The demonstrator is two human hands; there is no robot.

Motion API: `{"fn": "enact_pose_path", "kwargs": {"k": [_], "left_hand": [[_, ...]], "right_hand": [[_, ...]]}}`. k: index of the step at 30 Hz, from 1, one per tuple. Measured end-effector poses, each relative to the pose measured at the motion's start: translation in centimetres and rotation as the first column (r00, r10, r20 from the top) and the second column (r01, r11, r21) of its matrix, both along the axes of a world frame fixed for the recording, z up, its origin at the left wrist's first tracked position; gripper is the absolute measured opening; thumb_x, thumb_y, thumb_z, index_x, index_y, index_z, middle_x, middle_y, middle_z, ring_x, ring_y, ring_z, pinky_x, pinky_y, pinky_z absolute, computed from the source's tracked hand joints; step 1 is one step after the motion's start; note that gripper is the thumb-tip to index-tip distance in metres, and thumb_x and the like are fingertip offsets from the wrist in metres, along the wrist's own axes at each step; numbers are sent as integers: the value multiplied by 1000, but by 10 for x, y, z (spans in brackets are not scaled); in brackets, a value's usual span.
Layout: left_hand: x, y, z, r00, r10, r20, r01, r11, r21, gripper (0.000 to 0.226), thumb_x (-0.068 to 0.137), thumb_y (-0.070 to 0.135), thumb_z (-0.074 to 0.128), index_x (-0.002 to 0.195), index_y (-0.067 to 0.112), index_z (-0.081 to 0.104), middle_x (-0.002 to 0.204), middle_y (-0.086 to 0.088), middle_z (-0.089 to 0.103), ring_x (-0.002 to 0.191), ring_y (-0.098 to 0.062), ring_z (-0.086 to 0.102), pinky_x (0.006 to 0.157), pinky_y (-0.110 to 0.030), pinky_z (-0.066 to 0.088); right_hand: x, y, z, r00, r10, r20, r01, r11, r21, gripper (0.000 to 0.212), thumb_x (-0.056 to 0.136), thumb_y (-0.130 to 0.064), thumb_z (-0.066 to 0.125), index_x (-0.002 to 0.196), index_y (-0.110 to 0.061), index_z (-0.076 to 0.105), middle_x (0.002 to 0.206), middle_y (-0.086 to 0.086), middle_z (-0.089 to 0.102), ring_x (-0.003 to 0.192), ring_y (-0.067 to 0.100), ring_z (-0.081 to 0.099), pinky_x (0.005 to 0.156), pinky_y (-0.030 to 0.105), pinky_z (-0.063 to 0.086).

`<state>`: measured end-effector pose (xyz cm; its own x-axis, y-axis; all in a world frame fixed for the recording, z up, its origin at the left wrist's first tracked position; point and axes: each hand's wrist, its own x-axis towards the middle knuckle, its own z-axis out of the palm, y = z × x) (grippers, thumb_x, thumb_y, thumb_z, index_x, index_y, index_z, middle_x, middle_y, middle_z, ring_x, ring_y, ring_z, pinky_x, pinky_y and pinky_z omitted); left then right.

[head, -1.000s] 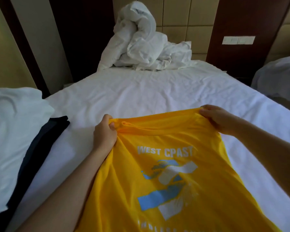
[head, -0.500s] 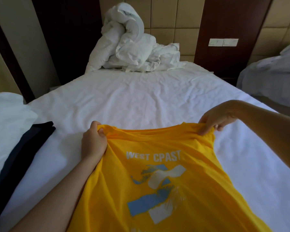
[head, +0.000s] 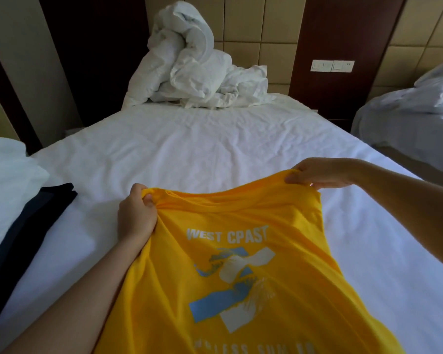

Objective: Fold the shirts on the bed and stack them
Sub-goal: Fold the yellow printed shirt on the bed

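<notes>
Holding the yellow shirt (head: 241, 277) by its top edge, the left hand (head: 136, 215) grips one corner and the right hand (head: 322, 173) pinches the other. The shirt runs from both hands back toward 6 o'clock, so its long way goes 12 to 6. The right hand is farther out. Open bed (head: 215, 149) lies at 12 o'clock, likely where the shirt gets laid. A dark shirt (head: 28, 226) lies at 9 o'clock, nearer the left hand.

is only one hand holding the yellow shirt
No, the left hand and the right hand each grip the top edge of the yellow shirt, one at each end.
</notes>
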<state>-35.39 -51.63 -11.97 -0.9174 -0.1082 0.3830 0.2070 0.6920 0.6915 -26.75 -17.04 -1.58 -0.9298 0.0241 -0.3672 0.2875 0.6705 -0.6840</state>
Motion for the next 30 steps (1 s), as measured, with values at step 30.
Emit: {"fn": "enact_pose_path", "kwargs": {"k": [30], "left_hand": [[-1, -3, -2, 999, -31, -17, 31, 998, 46, 15, 95, 9, 46, 107, 4, 54, 104, -28, 60, 96, -46, 54, 76, -44, 42]], "right_hand": [[26, 11, -19, 700, -614, -365, 535, 789, -303, 21, 91, -24, 59, 102, -6, 59, 81, 6, 57, 70, 16, 55, 57, 25, 50]]}}
